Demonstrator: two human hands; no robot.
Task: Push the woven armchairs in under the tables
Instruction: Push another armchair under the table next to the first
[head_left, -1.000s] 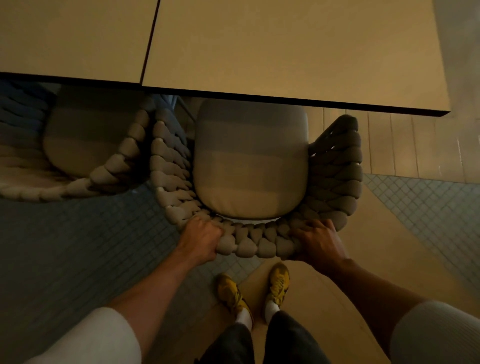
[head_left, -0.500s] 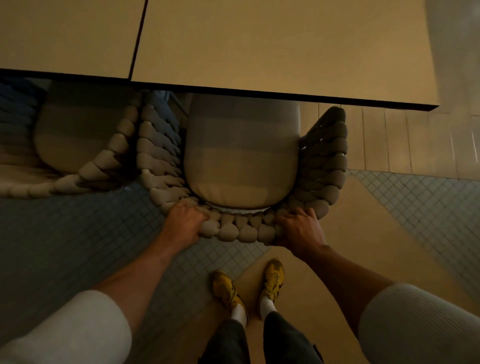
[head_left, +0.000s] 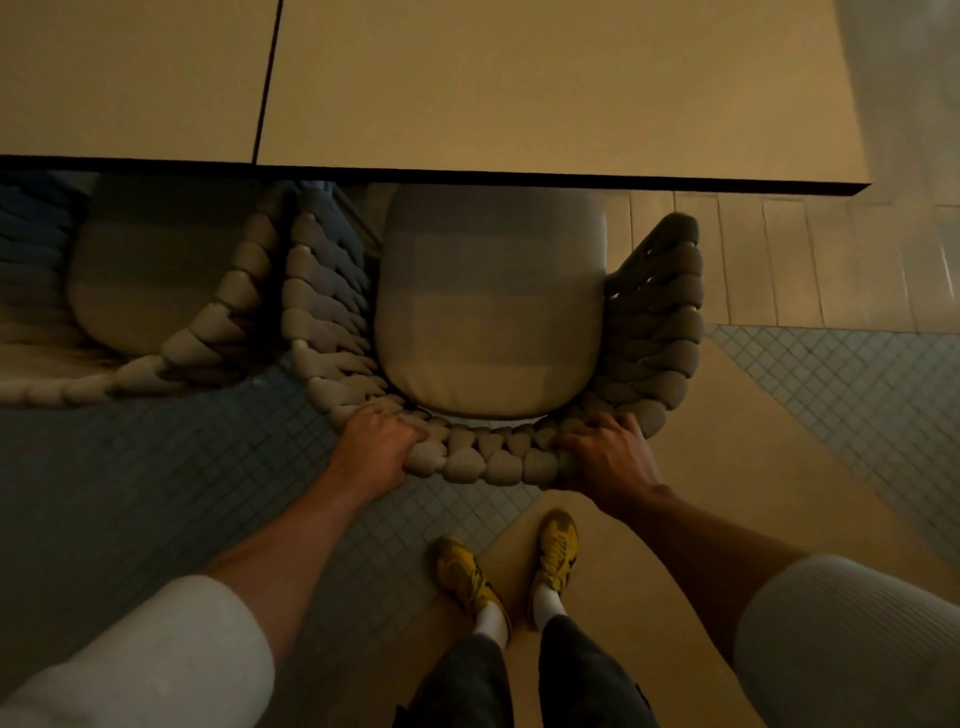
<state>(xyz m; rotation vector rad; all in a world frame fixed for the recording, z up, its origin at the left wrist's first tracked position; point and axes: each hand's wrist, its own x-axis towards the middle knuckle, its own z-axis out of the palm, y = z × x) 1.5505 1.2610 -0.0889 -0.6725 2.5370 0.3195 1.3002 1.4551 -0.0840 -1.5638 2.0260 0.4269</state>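
While the front of the woven armchair is sitting under the table, the left hand and right hand are each gripping its braided back rim, fingers curled over it. A second armchair is standing just beside it, seemingly touching in the dim light.

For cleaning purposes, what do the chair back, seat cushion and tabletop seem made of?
Chair back: thick matte cord, judging by its plump braided loops. Seat cushion: padded fabric, faintly striped. Tabletop: smooth beige panel with dark edge, possibly laminate.
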